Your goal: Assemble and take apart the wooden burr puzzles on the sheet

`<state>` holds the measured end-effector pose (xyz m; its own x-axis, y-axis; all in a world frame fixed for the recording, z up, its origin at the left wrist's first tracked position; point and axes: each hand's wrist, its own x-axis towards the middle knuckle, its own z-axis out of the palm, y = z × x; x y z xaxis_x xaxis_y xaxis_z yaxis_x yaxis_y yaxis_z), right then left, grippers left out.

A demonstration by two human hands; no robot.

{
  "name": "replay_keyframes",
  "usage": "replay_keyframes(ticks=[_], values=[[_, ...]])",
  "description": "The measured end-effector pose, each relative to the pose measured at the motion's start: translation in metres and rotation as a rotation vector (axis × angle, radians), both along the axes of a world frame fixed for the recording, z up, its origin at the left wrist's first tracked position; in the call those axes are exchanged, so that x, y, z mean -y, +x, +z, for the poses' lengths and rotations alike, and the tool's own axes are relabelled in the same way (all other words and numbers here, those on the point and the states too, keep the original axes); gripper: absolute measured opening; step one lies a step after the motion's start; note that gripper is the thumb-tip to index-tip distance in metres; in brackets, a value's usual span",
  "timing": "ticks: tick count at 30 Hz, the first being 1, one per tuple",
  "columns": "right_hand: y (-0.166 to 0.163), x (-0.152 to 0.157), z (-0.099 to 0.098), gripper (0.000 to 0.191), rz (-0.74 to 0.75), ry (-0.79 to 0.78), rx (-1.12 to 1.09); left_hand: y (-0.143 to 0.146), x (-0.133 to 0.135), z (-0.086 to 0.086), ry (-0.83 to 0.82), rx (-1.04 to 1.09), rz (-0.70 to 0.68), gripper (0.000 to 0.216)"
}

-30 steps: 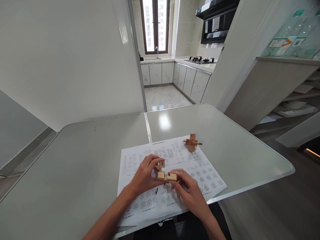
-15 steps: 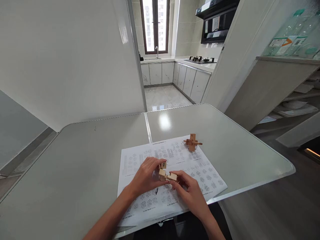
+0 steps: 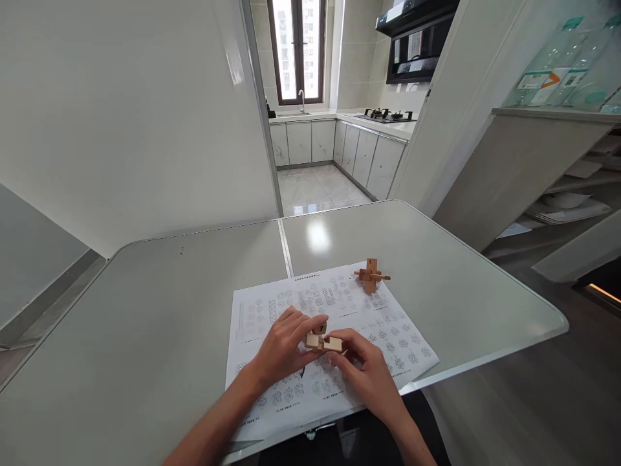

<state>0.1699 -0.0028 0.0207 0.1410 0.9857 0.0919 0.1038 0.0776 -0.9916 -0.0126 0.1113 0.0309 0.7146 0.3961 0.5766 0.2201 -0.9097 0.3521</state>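
Note:
Between my two hands, over the printed sheet (image 3: 262, 304), are pale notched wooden puzzle pieces (image 3: 332, 343), one bearing a handwritten 3. My left hand (image 3: 286, 340) is closed on them from the left, index finger on top near the numbered end and thumb below. From the right, my right hand (image 3: 363, 366) pinches the end of the notched bar between thumb and fingers. My fingers partly cover how the pieces fit together. A darker assembled wooden burr puzzle (image 3: 371, 276), marked 2, sits at the sheet's upper right corner.
The sheet, covered in line drawings, lies on a pale glossy table (image 3: 160, 323) with a seam (image 3: 285, 249). Clear plastic bottles (image 3: 557, 71) stand on a shelf (image 3: 548, 114) at right. Beyond the table is a kitchen with counters and a stove (image 3: 385, 115).
The held pieces have tilted, so the block marked 3 leans over and the notched bar lies more level. Both hands keep their hold. The whole view has shifted slightly.

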Motion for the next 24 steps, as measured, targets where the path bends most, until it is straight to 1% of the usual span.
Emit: replay_keyframes(ticks=[8, 11, 16, 18, 22, 24], values=[[-0.0011, 0.0000, 0.0023, 0.022, -0.017, -0.002, 0.019, 0.0020, 0.0020, -0.0008, 0.028, -0.052, -0.018, 0.042], [-0.0013, -0.0003, 0.0020, 0.022, -0.026, -0.002, 0.007, 0.0023, 0.0036, -0.0016, -0.009, -0.056, -0.020, 0.044], [-0.0003, -0.0009, -0.0009, 0.022, -0.046, -0.021, 0.004, 0.0029, 0.0059, -0.0019, -0.083, -0.037, -0.058, 0.053], [0.0003, -0.0011, -0.0010, 0.023, -0.038, -0.022, 0.010, 0.0026, 0.0062, -0.0022, -0.112, -0.046, -0.050, 0.056], [0.0007, -0.0009, 0.0019, 0.019, -0.016, -0.011, 0.014, 0.0017, 0.0058, -0.0031, -0.149, -0.067, -0.016, 0.056], [0.0002, -0.0005, 0.0032, 0.016, -0.017, -0.005, 0.018, 0.0019, 0.0053, -0.0032, -0.150, -0.060, -0.029, 0.055]])
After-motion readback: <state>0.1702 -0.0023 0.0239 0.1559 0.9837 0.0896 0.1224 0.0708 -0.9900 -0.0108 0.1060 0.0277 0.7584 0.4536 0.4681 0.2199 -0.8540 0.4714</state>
